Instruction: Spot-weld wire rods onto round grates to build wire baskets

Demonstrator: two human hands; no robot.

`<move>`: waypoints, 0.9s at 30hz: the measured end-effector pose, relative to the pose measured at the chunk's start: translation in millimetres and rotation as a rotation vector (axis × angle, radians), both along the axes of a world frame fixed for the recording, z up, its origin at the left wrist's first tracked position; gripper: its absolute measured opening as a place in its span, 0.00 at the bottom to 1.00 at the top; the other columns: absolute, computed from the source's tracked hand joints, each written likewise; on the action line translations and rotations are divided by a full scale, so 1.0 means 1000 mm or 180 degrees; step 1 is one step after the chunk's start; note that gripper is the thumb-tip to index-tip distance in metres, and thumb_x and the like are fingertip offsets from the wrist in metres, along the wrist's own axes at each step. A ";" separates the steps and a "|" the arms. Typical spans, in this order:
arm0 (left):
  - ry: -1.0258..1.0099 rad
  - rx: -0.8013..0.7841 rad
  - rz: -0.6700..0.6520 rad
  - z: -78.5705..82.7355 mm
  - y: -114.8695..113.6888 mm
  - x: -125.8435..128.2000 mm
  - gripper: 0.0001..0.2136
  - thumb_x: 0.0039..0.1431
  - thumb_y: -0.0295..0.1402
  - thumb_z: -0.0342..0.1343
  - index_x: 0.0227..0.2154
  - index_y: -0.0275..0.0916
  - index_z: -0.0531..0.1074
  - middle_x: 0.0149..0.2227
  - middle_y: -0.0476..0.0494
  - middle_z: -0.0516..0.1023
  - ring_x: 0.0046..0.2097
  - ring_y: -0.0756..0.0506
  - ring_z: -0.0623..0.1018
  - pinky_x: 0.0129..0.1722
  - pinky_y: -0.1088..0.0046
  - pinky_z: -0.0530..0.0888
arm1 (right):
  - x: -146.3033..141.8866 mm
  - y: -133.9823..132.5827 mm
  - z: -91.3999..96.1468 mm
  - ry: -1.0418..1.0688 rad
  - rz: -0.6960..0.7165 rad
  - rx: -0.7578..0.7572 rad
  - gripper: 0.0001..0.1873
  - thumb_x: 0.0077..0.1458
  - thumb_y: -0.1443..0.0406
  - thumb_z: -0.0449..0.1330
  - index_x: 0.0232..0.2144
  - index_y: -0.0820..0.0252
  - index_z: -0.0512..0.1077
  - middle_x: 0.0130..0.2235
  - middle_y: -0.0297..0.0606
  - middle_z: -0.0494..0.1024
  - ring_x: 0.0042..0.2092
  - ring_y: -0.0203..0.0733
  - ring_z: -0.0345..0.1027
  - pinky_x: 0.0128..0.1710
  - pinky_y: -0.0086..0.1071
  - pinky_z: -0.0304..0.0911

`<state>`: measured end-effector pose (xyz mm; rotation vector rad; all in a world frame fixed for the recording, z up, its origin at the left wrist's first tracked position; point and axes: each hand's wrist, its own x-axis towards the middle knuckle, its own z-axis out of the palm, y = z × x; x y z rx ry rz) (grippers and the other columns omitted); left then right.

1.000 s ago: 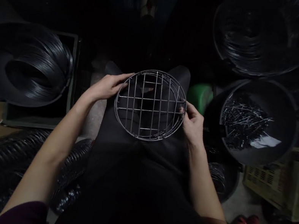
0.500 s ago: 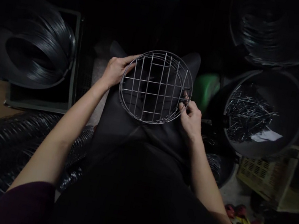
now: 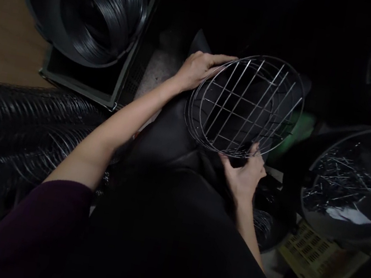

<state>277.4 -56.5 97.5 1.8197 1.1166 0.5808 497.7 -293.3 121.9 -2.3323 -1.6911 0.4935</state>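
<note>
A round wire basket [image 3: 235,113] with a grid of crossed rods is held over my lap, tilted. My left hand [image 3: 197,70] grips its upper left rim, fingers stretched along the wire and partly hidden behind it. At the lower right rim, my right hand [image 3: 246,171] has thumb and fingers around the edge of the basket. Dark cloth covers my knees beneath it.
On the left, a coil of wire [image 3: 117,16] sits in a dark tub above a crate [image 3: 83,87]. Stacked wire rings [image 3: 12,123] lie below. To the right stand a bucket of short metal rods [image 3: 340,176], a yellow crate [image 3: 310,247] and a green object [image 3: 298,130].
The view has turned, and the basket now appears further right, tilted and rotated. My right hand has shifted from its right side to the lower rim; my left hand stays at the upper left.
</note>
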 end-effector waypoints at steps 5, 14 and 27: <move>-0.0065 -0.0379 0.0316 -0.008 0.004 0.003 0.15 0.65 0.38 0.52 0.52 0.52 0.74 0.54 0.58 0.77 0.63 0.40 0.70 0.59 0.59 0.71 | -0.018 0.005 -0.019 0.0185 -0.0300 -0.0107 0.53 0.53 0.39 0.55 0.67 0.69 0.48 0.67 0.65 0.51 0.68 0.65 0.43 0.62 0.66 0.41; -0.0129 0.0080 0.0555 0.008 -0.010 -0.020 0.23 0.69 0.49 0.40 0.58 0.45 0.69 0.53 0.44 0.78 0.56 0.41 0.77 0.57 0.59 0.73 | 0.011 0.010 0.016 0.1159 -0.0424 0.0607 0.32 0.58 0.46 0.56 0.58 0.57 0.68 0.57 0.48 0.73 0.59 0.54 0.66 0.61 0.54 0.60; 0.0089 0.0108 -0.0204 0.047 0.003 -0.008 0.24 0.64 0.50 0.51 0.56 0.41 0.72 0.55 0.44 0.77 0.57 0.41 0.76 0.59 0.63 0.72 | 0.019 0.060 0.027 0.2107 -0.1117 0.0948 0.25 0.59 0.55 0.58 0.56 0.56 0.72 0.52 0.41 0.77 0.51 0.51 0.73 0.55 0.50 0.69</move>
